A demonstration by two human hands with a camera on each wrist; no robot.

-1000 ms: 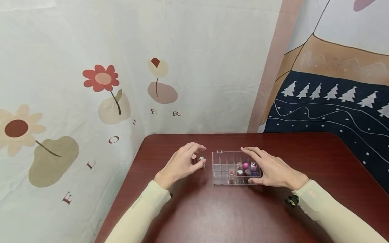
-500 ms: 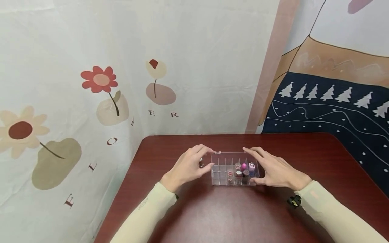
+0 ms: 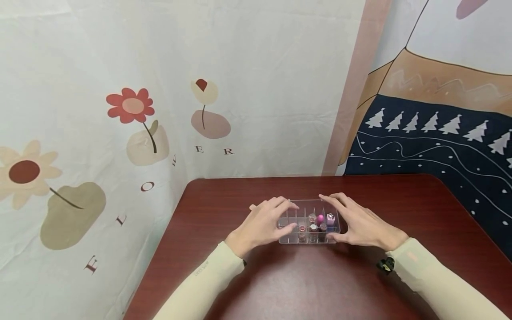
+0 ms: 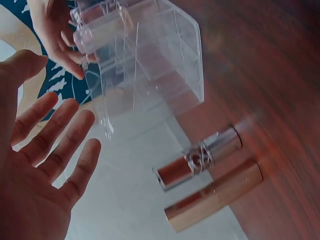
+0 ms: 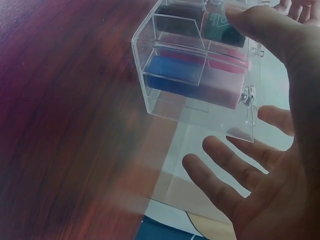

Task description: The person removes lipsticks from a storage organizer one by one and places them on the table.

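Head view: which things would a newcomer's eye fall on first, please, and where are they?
Probably the large red printed flower on the pale wall cloth, left of the picture's middle. Then the clear plastic divided box on the glossy dark-red table, with a bright pink round-topped tube in its right half.

A divided box (image 3: 286, 238) sits on the counter (image 3: 304, 284), toward its far side. In its middle and right compartments are small containers: three front containers (image 3: 302, 234), with three back containers (image 3: 320, 219) behind them. Left of the box, on the counter, stands an inner tube (image 4: 175, 171), then an outer tube (image 4: 215, 192) beside it. The left hand (image 3: 262, 224) hangs over the box's left end; the right hand (image 3: 364, 222) is at its right end. A backdrop (image 3: 272, 89) rises behind the counter.
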